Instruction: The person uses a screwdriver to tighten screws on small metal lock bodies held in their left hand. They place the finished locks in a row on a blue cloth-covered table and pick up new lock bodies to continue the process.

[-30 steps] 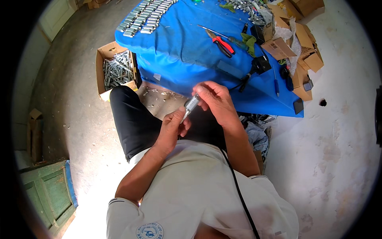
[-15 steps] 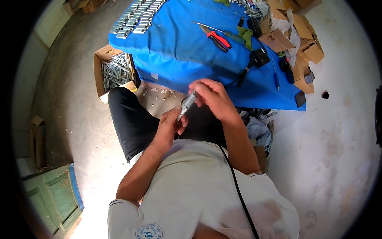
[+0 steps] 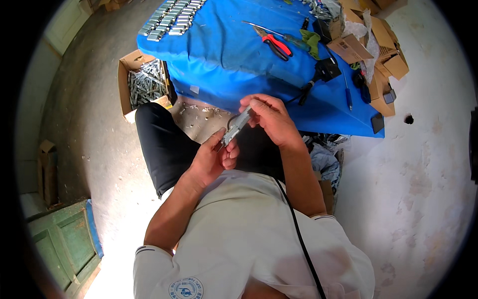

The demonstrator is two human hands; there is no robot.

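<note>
Over my lap, both hands hold one narrow silver metal fitting (image 3: 236, 128) that slants up to the right. My left hand (image 3: 212, 153) pinches its lower end between thumb and fingers. At the upper end, my right hand (image 3: 269, 115) grips it with thumb and bent fingers, which cover that tip. What kind of fitting it is I cannot make out. Similar silver metal pieces (image 3: 172, 18) lie in rows on the blue-covered table (image 3: 219, 70) at the far left. Many loose metal parts (image 3: 147, 83) fill an open cardboard box (image 3: 123, 89) on the floor.
On the table's right lie red-and-black pliers (image 3: 277, 47), a long screwdriver (image 3: 294, 41), a blue-handled screwdriver (image 3: 348, 97), a black device (image 3: 326, 70) with a cable and a green cloth (image 3: 311, 42). Cardboard boxes (image 3: 381, 60) crowd the right edge. A black cable (image 3: 298, 234) runs down my shirt.
The metal fitting has turned in my hands, showing a different face. My right hand has shifted slightly up along it, and the view has moved a little.
</note>
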